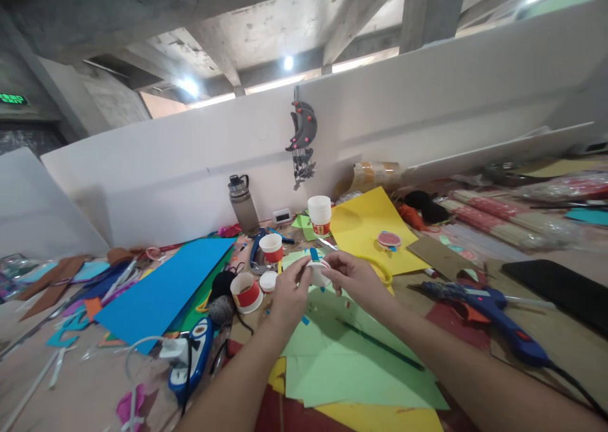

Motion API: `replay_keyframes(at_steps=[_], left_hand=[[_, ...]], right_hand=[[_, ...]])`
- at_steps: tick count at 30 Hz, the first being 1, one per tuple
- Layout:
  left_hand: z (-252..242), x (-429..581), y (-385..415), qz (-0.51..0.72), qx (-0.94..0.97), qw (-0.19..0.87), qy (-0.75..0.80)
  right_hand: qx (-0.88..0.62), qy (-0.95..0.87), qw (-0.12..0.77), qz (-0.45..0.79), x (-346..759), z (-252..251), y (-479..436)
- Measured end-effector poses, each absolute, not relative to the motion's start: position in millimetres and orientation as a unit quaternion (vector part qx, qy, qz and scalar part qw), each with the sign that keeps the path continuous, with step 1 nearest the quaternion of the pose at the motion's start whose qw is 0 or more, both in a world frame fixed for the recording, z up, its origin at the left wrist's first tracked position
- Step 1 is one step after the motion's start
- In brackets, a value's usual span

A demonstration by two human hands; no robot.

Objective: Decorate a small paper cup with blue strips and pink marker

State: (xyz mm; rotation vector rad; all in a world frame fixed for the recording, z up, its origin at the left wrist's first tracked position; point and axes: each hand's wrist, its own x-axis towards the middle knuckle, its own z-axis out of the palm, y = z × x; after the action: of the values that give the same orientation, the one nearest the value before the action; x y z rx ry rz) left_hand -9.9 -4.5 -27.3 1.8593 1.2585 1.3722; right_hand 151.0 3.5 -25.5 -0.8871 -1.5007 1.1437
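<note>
A small round white paper piece with red marks [319, 272], which looks like the bottom of a cut paper cup, is held up between both hands. A blue strip [314, 254] stands at its top edge. My left hand [291, 291] pinches its left side, and the fingers of my right hand [352, 277] close on its right side. Just behind my right hand show the yellow handles of scissors [384, 270]. Beneath the hands lie light green paper sheets [342, 375] with a dark green pencil [380, 344] across them.
At left are cut red-and-white paper cups [246, 292], yarn balls [221, 310], blue card [166, 286] and a power strip [190, 361]. Stacked cups [320, 211] and a bottle [244, 205] stand behind. A blue glue gun [496, 311] with a cord lies right, by a black slab [555, 289].
</note>
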Motion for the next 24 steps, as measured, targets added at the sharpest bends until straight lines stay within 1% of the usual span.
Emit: replay_keyframes(at_steps=[3,6,12,19,22,24], left_hand=[[-31.0,-7.3,-0.4,0.518,0.641,0.337,0.454],[-30.6,-5.8,1.3,0.545,0.602,0.385,0.44],[-25.0,-6.3,0.3,0.558,0.553,0.427,0.448],[-30.2,-3.6,0.0,0.543,0.51,0.53,0.406],[-30.4,-2.5,1.5,0.558,0.475,0.546,0.407],[-27.3,-3.1,2.8,0.581,0.435,0.553,0.408]], right_hand=[[-0.392,-0.622,0.479,0.479,151.3,-25.9,4.9],[-0.406,-0.636,0.454,0.474,151.3,-29.9,6.3],[-0.412,-0.65,0.428,0.474,151.9,-29.0,4.9],[-0.413,-0.645,0.43,0.479,149.6,-25.3,1.0],[-0.431,-0.654,0.424,0.455,153.5,-22.5,2.4],[-0.449,-0.656,0.444,0.415,160.2,-17.9,5.8]])
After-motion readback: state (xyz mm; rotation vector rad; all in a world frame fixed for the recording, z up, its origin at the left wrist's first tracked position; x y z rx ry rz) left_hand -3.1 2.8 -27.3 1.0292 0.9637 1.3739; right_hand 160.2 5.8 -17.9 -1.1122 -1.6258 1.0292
